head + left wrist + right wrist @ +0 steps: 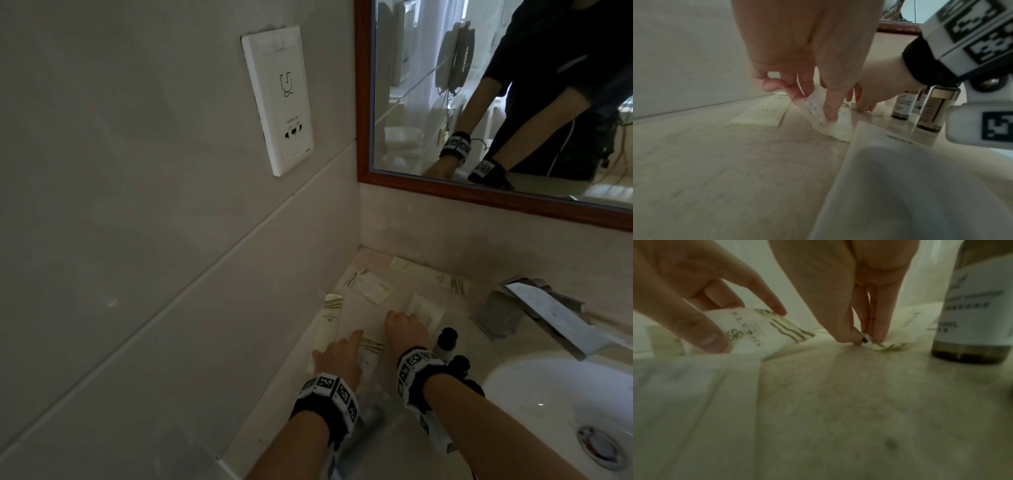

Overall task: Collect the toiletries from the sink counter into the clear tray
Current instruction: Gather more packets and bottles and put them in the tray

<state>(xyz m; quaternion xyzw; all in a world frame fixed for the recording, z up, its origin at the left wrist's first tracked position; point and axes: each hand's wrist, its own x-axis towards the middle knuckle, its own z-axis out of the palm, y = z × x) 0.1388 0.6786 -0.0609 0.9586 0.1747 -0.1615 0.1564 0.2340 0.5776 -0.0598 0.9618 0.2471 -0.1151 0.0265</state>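
Observation:
On the pale sink counter, my left hand pinches a white sachet with gold stripes between thumb and fingers and tilts one end up. In the head view that left hand sits over the striped sachet. My right hand pinches the corner of a second flat sachet that lies on the counter; from the head view the right hand covers the near edge of this square sachet. The clear tray shows blurred between my wrists.
A cream tube lies by the left wall. Two more packets lie near the back corner. Two dark-capped bottles stand right of my right wrist. Further right are the faucet and the basin.

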